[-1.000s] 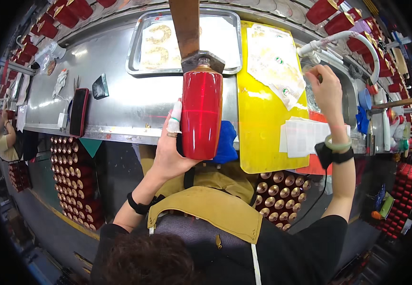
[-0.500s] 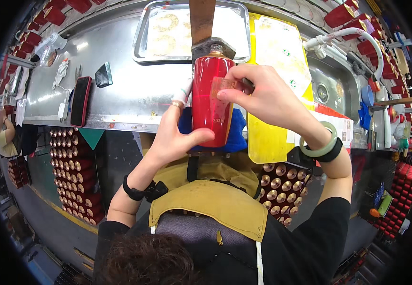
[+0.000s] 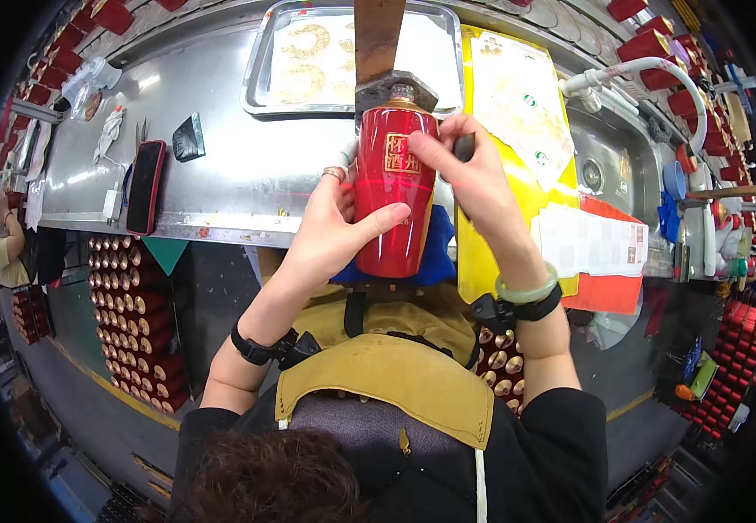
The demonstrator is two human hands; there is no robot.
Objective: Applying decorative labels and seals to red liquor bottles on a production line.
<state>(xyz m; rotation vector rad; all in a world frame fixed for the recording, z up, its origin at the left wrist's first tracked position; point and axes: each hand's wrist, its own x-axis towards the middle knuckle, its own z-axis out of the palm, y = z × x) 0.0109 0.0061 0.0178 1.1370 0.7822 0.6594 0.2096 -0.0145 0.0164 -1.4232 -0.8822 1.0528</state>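
A glossy red bottle [image 3: 398, 205] leans with its neck toward a metal plate on a wooden bar. A square gold-edged label [image 3: 402, 153] lies on its upper front. My left hand [image 3: 330, 218] wraps round the bottle's left side, thumb across its lower front. Beside the label's right edge, my right hand [image 3: 474, 166] presses its thumb to the bottle. A small dark thing [image 3: 463, 147] shows between its curled fingers; its kind is hard to make out. Under the bottle lies a blue cloth [image 3: 438, 253].
Behind stands a metal tray [image 3: 260, 100] with gold label pieces on white sheets. A yellow board [image 3: 475, 261] with printed sheets lies at right, before a sink [image 3: 626, 166]. A phone [image 3: 144, 187] and a dark pouch [image 3: 189, 138] rest at left. Red bottles [image 3: 134, 322] are stacked below the bench.
The gold label now lies flat on the bottle, where my right hand held a clear reddish piece before. My right forearm has swung inward, and the bottle has shifted slightly right.
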